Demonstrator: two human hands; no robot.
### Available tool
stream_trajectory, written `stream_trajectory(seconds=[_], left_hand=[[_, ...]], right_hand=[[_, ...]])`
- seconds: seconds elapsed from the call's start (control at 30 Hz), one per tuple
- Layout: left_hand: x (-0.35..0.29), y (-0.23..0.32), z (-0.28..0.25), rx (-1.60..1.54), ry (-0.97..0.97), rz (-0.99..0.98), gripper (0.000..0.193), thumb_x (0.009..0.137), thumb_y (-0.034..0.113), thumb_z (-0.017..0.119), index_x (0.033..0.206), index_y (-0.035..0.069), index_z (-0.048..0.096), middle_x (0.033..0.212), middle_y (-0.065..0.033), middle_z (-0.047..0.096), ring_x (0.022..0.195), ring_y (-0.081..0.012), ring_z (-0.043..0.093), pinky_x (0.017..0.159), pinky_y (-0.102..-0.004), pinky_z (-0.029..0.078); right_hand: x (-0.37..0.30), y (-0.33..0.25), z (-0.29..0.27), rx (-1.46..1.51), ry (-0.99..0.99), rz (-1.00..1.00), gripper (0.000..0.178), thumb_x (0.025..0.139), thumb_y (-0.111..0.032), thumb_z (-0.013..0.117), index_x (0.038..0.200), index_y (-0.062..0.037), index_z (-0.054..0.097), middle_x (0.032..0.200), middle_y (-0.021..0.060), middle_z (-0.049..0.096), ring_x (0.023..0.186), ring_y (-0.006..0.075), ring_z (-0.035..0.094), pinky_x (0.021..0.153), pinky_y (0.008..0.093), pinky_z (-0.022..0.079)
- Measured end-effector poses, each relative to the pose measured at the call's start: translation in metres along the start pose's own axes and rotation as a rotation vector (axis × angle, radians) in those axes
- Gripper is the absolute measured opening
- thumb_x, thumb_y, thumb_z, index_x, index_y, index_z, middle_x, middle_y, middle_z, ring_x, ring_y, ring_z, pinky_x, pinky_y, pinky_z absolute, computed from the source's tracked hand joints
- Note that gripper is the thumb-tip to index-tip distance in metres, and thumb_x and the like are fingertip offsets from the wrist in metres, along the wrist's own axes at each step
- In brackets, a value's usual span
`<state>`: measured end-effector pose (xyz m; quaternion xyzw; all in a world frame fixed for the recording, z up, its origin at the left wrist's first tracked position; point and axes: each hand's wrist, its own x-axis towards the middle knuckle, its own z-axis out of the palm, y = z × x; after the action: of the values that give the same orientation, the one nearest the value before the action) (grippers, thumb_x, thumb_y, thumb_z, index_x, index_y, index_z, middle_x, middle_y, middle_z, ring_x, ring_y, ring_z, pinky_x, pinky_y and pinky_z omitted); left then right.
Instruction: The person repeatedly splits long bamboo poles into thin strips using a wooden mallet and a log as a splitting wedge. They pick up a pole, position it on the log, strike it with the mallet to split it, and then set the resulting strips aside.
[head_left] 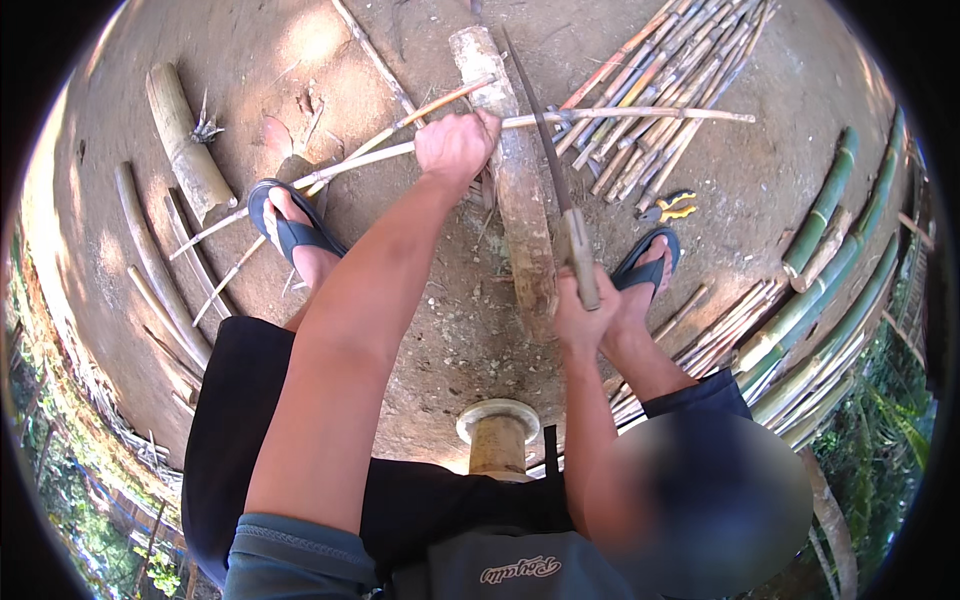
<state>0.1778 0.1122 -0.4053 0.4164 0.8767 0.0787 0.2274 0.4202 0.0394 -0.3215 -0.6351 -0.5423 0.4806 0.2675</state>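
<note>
My left hand [455,148] is closed around a thin bamboo pole [640,114], which lies across a pale wooden log [520,215] on the ground. In my right hand [585,305] is the light wooden handle of a machete [545,130]. Its long, narrow, dark blade points away from me and crosses over the pole just right of the log. I cannot tell whether the blade touches the pole. A second, orange-tinged thin pole [440,103] passes beside my left hand, one end at the log.
A bundle of thin bamboo sticks [680,85] lies at the far right, with yellow-and-black pliers [668,207] below it. Green bamboo poles [825,205] rest on the right. A thick bamboo piece [190,140] is at left. My sandalled feet [300,225] flank the log. A bamboo stump [498,440] stands near me.
</note>
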Motion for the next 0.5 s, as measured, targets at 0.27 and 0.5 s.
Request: stream_trajectory(seconds=[0.27, 0.5], left_hand=[[-0.028, -0.014, 0.022, -0.004, 0.354, 0.114, 0.038, 0.101, 0.032, 0.041, 0.089, 0.01, 0.069, 0.09, -0.009, 0.064, 0.091, -0.0272, 0.057, 0.082, -0.0462, 0.039], [-0.044, -0.005, 0.022, -0.052, 0.362, 0.047, 0.036, 0.101, 0.037, 0.044, 0.093, 0.007, 0.063, 0.098, -0.0136, 0.054, 0.097, -0.0324, 0.05, 0.084, -0.05, 0.036]], right_hand=[[0.041, -0.081, -0.086, -0.041, 0.621, -0.32, 0.011, 0.088, -0.008, 0.06, 0.084, 0.0022, 0.059, 0.06, 0.0002, 0.049, 0.053, 0.0109, 0.044, 0.049, 0.0293, 0.037], [0.157, 0.006, -0.174, -0.806, 0.831, -0.076, 0.033, 0.085, -0.027, 0.064, 0.091, 0.0054, 0.065, 0.068, 0.0174, 0.065, 0.061, 0.0314, 0.062, 0.062, 0.0438, 0.047]])
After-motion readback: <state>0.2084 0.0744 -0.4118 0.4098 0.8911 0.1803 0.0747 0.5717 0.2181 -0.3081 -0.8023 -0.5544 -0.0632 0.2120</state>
